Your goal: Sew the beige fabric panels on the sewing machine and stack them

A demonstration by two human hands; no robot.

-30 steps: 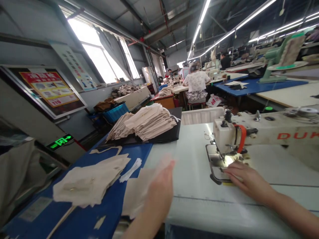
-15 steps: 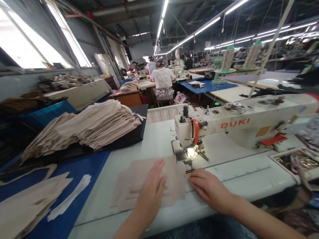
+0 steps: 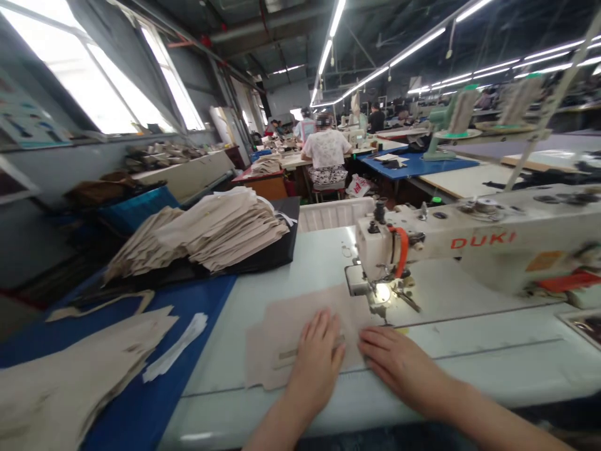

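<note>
A beige fabric panel (image 3: 286, 319) with a narrow slot lies flat on the pale sewing table (image 3: 225, 401). My left hand (image 3: 319, 351) rests palm down on the panel, its fingers stretched out and covering part of the slot. On the panel's right edge lies my right hand (image 3: 399, 360), flat, with fingers extended toward the left. Just beyond the hands stands the sewing machine (image 3: 436, 238), its lamp shining on the needle area. The panel's far right corner reaches near the machine's needle plate.
A tall stack of beige fabric pieces (image 3: 225, 228) sits on black material at the left. Nearer, more beige panels (image 3: 84, 369) and a white strip (image 3: 176, 347) lie on a blue surface (image 3: 206, 313). A person (image 3: 326, 150) sits with back turned ahead.
The view has swung left, so everything appears farther right. My left hand has turned flatter onto the panel, and my right hand now reaches over its right edge.
</note>
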